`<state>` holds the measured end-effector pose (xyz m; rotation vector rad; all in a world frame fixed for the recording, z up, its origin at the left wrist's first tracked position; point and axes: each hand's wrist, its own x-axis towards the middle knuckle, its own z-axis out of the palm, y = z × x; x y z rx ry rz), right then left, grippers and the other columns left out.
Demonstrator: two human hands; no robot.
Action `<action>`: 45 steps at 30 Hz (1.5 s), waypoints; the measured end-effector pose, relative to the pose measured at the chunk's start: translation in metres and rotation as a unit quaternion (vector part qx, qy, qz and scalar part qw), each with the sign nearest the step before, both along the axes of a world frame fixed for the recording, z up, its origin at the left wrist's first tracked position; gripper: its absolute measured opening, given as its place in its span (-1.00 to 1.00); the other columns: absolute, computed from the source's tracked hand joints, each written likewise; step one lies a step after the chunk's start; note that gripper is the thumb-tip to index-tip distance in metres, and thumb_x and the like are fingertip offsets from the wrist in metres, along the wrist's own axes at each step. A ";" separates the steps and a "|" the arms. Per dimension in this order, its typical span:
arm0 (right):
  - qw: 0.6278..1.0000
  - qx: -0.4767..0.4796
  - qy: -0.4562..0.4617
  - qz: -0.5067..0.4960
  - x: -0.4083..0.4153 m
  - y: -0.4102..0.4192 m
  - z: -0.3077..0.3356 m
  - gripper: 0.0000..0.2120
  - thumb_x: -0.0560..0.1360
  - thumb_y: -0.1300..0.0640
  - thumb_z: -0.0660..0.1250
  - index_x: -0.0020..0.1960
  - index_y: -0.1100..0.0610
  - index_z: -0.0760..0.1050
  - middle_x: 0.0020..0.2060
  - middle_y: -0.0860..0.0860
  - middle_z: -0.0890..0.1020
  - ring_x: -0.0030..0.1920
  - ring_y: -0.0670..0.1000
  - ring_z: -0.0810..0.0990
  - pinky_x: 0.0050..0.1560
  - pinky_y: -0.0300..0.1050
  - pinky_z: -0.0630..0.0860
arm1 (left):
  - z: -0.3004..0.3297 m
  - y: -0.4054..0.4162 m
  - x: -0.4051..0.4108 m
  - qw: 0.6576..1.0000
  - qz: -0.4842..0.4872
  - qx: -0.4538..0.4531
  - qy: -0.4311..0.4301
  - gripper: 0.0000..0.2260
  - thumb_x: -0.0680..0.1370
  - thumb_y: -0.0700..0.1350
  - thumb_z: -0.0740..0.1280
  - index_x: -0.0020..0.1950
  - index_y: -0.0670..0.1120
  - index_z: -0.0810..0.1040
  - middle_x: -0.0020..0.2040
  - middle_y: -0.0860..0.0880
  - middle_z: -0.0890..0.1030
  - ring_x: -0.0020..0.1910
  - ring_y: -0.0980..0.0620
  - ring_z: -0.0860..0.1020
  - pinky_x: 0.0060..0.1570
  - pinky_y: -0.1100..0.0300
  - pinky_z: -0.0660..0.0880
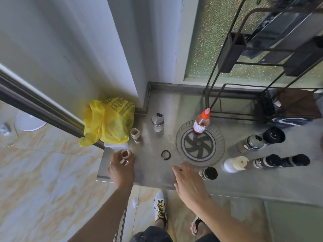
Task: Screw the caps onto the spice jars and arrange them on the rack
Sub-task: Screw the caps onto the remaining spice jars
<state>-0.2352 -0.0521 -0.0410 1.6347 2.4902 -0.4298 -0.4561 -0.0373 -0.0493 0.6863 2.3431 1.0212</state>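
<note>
Open spice jar (126, 155), no cap, reddish powder inside, stood near the counter's (153, 173) front-left corner w/ the left hand (120, 169) wrapped around it. Black ring cap (165, 154) lay loose just right of it, btwn jar and round glass turntable (201, 144). Right hand (189, 184) hovered over the counter edge, fingers spread, holding nothing. A second uncapped jar (136, 135) sat by the yellow bag (108, 121). Risk: jar so close to the edge could tip and spill if knocked; cap may cross-thread if started crooked.
</note>
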 end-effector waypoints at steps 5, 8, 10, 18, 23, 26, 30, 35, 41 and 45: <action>0.998 -0.033 -0.011 -0.056 -0.015 0.007 -0.033 -0.68 0.44 0.30 0.45 0.13 0.11 0.47 0.12 0.12 0.52 0.07 0.16 0.55 -0.18 -0.04 0.57 | 0.015 -0.009 0.018 0.992 -0.117 0.050 0.008 -0.72 0.42 -0.05 0.57 0.07 0.11 0.62 -0.05 0.09 0.70 -0.02 0.05 0.65 0.00 0.17 0.56; 0.992 -0.025 0.088 -0.092 -0.014 0.015 -0.021 -0.82 0.51 0.20 0.38 0.09 0.08 0.50 0.06 0.02 0.53 0.08 0.06 0.56 -0.01 -0.14 0.51 | 0.025 -0.007 0.036 0.982 -0.167 0.091 0.010 -0.69 0.43 -0.10 0.54 0.12 0.14 0.61 0.04 0.15 0.66 0.02 0.09 0.64 0.09 0.04 0.60; 0.966 -0.028 0.206 -0.152 -0.009 0.031 0.008 -0.77 0.46 0.07 0.47 0.07 0.00 0.52 -0.02 -0.08 0.53 -0.01 -0.09 0.56 -0.04 -0.31 0.46 | 0.036 -0.001 0.048 0.977 -0.183 0.111 0.003 -0.66 0.41 -0.10 0.52 0.13 0.16 0.61 0.05 0.14 0.64 0.02 0.13 0.64 0.06 0.02 0.61; 0.776 -0.094 0.551 -0.291 0.016 0.095 0.140 -0.78 0.38 0.21 0.58 0.00 0.08 0.66 -0.08 -0.01 0.72 -0.11 -0.07 0.73 0.01 -0.14 0.65 | 0.063 0.024 0.092 0.960 -0.224 0.163 -0.032 -0.69 0.38 -0.05 0.55 0.08 0.14 0.61 -0.08 0.18 0.70 -0.06 0.19 0.65 0.02 0.06 0.62; 0.798 -0.046 0.559 -0.220 0.019 0.095 0.140 -0.72 0.35 0.27 0.60 -0.06 0.19 0.54 -0.04 0.14 0.70 -0.03 0.06 0.74 0.12 0.10 0.64 | 0.075 0.027 0.107 0.945 -0.262 0.195 -0.030 -0.70 0.41 -0.03 0.54 0.10 0.13 0.61 -0.05 0.18 0.69 -0.06 0.19 0.65 0.00 0.07 0.62; 0.826 -0.018 0.534 -0.181 0.025 0.093 0.134 -0.74 0.35 0.32 0.58 -0.12 0.17 0.51 0.00 0.04 0.71 -0.01 0.04 0.74 0.08 0.15 0.65 | 0.081 0.029 0.110 0.939 -0.272 0.208 -0.030 -0.71 0.40 0.01 0.52 0.10 0.10 0.62 -0.04 0.16 0.68 -0.05 0.19 0.65 0.01 0.14 0.61; 0.867 -0.020 0.479 -0.134 0.036 0.093 0.141 -0.73 0.37 0.28 0.55 -0.02 0.06 0.57 0.03 -0.11 0.72 0.02 0.00 0.71 0.06 0.11 0.64 | 0.087 0.034 0.108 0.933 -0.289 0.213 -0.019 -0.68 0.40 -0.03 0.55 0.13 0.08 0.62 -0.02 0.15 0.68 -0.03 0.19 0.63 0.02 0.26 0.57; 0.920 -0.039 0.391 -0.017 0.053 0.110 0.158 -0.54 0.39 0.34 0.51 0.22 0.02 0.61 0.08 -0.11 0.67 0.12 -0.07 0.66 0.11 -0.09 0.65 | 0.096 0.038 0.104 0.919 -0.337 0.205 -0.007 -0.68 0.43 -0.08 0.54 0.16 0.07 0.64 0.01 0.14 0.66 -0.04 0.19 0.61 -0.01 0.45 0.44; 0.987 0.056 0.146 0.033 0.049 0.122 0.178 -0.54 0.42 -0.37 0.25 -0.20 0.02 0.60 -0.42 -0.07 0.59 -0.39 -0.06 0.58 -0.31 -0.12 0.56 | 0.098 0.041 0.100 0.889 -0.406 0.209 0.041 -0.68 0.47 -0.10 0.50 0.21 0.02 0.61 0.04 0.10 0.62 -0.06 0.16 0.60 -0.01 0.39 0.51; 0.986 -0.040 0.161 0.019 0.048 0.123 0.188 -0.69 0.41 -0.14 0.49 0.08 -0.04 0.58 -0.13 -0.13 0.69 -0.20 -0.12 0.67 -0.09 -0.14 0.63 | 0.095 0.043 0.098 0.881 -0.422 0.204 0.066 -0.68 0.48 -0.04 0.49 0.22 0.01 0.60 0.07 0.09 0.62 -0.05 0.12 0.61 -0.02 0.21 0.57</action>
